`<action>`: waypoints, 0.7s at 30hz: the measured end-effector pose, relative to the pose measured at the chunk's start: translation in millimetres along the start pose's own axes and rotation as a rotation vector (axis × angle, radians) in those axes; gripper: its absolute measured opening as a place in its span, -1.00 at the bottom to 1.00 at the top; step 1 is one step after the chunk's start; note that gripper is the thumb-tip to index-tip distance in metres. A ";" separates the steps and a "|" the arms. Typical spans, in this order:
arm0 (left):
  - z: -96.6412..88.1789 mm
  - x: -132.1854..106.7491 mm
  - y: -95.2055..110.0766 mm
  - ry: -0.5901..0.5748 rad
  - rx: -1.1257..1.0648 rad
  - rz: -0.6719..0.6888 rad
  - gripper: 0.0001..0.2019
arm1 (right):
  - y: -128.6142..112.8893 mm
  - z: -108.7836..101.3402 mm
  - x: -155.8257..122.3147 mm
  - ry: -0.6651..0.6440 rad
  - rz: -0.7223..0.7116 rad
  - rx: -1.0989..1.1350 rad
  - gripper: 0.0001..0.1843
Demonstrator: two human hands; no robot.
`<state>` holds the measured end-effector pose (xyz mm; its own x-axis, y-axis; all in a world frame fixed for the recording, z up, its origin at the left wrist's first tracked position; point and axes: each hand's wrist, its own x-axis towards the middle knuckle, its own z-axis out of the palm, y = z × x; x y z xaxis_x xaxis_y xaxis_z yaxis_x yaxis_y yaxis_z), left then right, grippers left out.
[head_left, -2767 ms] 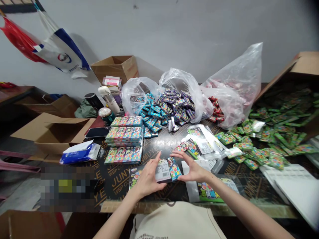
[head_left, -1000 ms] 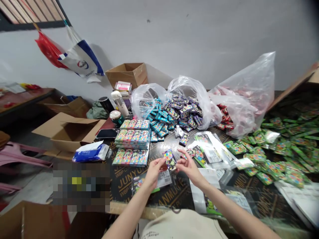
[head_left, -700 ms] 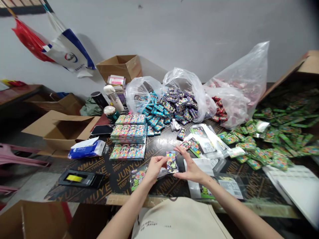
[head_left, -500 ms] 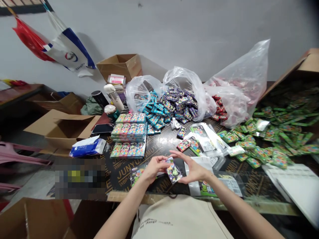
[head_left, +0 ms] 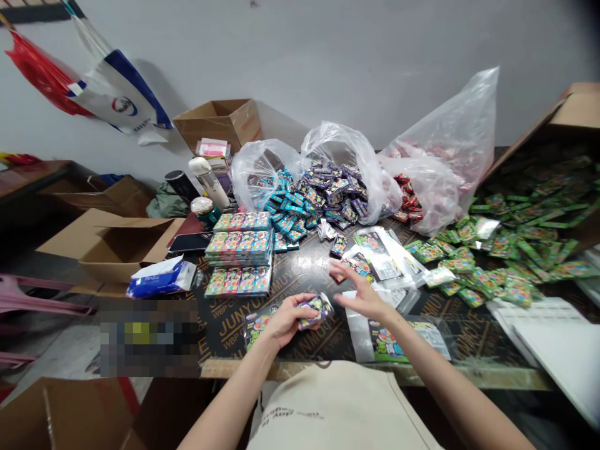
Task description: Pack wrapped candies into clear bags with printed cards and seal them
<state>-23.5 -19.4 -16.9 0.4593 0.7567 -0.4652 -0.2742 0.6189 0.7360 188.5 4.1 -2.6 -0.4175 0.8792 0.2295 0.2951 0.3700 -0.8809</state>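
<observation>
My left hand [head_left: 288, 322] is closed around a small purple candy packet [head_left: 319, 310], held low over the dark table in front of me. To its right, my right hand [head_left: 363, 295] is empty, its fingers spread and reaching over a red packet [head_left: 336, 275]. The hand partly hides that packet. A purple packet [head_left: 338, 245] lies just beyond. Under and beside my right forearm is a clear printed bag [head_left: 387, 350], and more flat printed bags [head_left: 382, 250] lie farther back. Another printed bag [head_left: 255, 328] is partly covered by my left hand.
Stacked packet sets [head_left: 239, 256] stand at left. Behind are plastic bags spilling blue packets [head_left: 288, 215], purple packets [head_left: 335, 187] and red packets [head_left: 407, 200]. Green packets [head_left: 487, 275] spread from a carton at right. A phone [head_left: 190, 242], bottles and blue wipes pack [head_left: 162, 278] sit left.
My right hand has come off the purple packet and moved forward toward the red packet. My left hand keeps the purple packet, now tilted flatter. The whole view has shifted slightly.
</observation>
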 end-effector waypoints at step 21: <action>-46.8 -2.0 -18.2 0.288 1.504 0.493 0.04 | 28.5 16.8 -17.0 0.106 -0.088 -0.492 -0.18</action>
<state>-59.0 -22.3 -52.4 0.3673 0.9301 0.0069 0.7779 -0.3113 0.5459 189.5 -5.4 -38.6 -0.3769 0.8548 0.3568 0.6434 0.5187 -0.5629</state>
